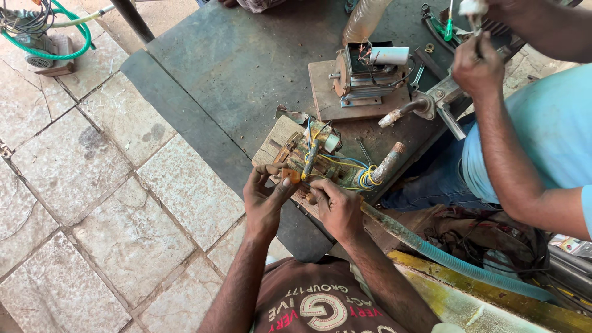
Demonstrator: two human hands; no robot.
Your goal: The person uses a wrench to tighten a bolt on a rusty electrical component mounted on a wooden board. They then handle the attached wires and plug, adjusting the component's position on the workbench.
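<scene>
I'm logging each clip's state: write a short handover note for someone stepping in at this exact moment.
Left hand: fingertips on the near end of the rusty pump motor, pinching a small part. Right hand: fingers against the same end. The motor sits on a wooden block on the dark bench, wires loose. Second motor stands behind. A co-worker's hand works at right. Done: motor opened. Left: cannot tell.

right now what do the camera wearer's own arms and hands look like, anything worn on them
Both arms are bare from the elbows down: no sleeves over the forearms, no gloves, and no watch, ring or band that shows. The left hand and right hand look smudged with grime, the fingernails short. Close to the body a dark maroon shirt with pale and red printed lettering shows between the arms.
</scene>
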